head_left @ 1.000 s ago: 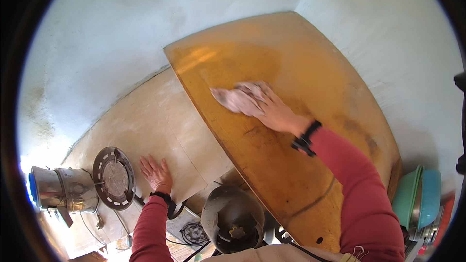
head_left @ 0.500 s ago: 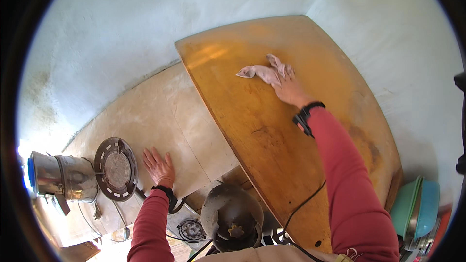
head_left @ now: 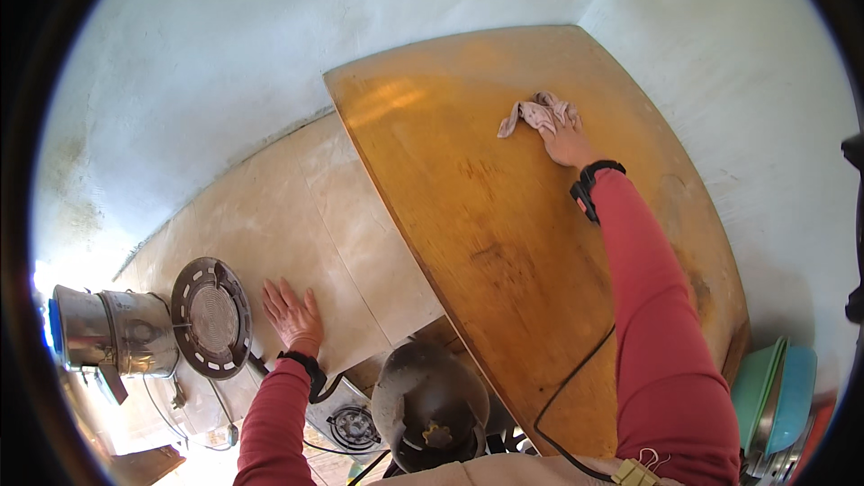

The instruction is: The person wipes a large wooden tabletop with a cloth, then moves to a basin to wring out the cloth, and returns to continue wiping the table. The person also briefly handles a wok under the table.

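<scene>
My right hand [head_left: 567, 139] presses a crumpled pinkish rag [head_left: 536, 114] onto the wooden tabletop [head_left: 450, 189], toward its far right part. The fingers lie over the cloth, and one end of it trails out to the left. My left hand [head_left: 293, 315] rests flat with spread fingers on the beige tiled counter [head_left: 333, 252], holding nothing. Just left of that hand stands a round dark metal burner plate with a mesh centre [head_left: 212, 317]. Both wrists wear black bands.
A metal canister [head_left: 121, 331] stands at the far left. Near my body are a gas cylinder [head_left: 432, 396] and a small stove burner [head_left: 353, 427]. A black cable [head_left: 562, 387] crosses the tabletop's near end. Green and blue basins [head_left: 783, 396] stand at the lower right. Pale walls bound the far side.
My right hand has slid the rag to the right and slightly farther away across the wood. The rag is more bunched. My left hand stays in place on the counter.
</scene>
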A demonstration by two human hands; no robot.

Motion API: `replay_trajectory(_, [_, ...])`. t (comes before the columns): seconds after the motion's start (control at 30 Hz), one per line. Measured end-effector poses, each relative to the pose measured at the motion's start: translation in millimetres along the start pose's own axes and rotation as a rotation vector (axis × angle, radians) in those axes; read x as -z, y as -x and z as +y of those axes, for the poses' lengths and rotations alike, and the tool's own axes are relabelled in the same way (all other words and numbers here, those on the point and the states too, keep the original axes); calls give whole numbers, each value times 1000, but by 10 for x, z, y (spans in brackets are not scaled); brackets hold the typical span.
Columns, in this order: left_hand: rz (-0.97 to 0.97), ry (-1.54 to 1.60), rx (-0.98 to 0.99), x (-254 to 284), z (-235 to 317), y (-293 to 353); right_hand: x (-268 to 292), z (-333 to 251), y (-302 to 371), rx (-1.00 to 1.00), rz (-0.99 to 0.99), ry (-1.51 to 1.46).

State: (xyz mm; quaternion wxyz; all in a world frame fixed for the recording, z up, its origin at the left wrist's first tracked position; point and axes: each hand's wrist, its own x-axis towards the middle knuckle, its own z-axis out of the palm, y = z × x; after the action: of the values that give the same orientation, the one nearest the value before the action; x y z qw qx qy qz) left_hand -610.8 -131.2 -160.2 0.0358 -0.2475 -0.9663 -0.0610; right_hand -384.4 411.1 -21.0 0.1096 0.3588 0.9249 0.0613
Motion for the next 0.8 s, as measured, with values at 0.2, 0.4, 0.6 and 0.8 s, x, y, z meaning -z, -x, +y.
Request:
replay_trajectory(0.2, [6, -8, -11, 3, 18, -18, -194, 22, 1102, 127, 147, -9])
replay_trajectory(0.4, [8, -48, -13, -20, 2, -20, -387, 236, 1621, 210, 177, -139])
replay_trajectory(0.6, [13, -36, -15, -36, -15, -4, -300, 556, 668, 23, 64, 158])
replay_trajectory(0.8, [-16, -64, 2, -14, 4, -18, -285, 370, 1450, -14, 83, 68])
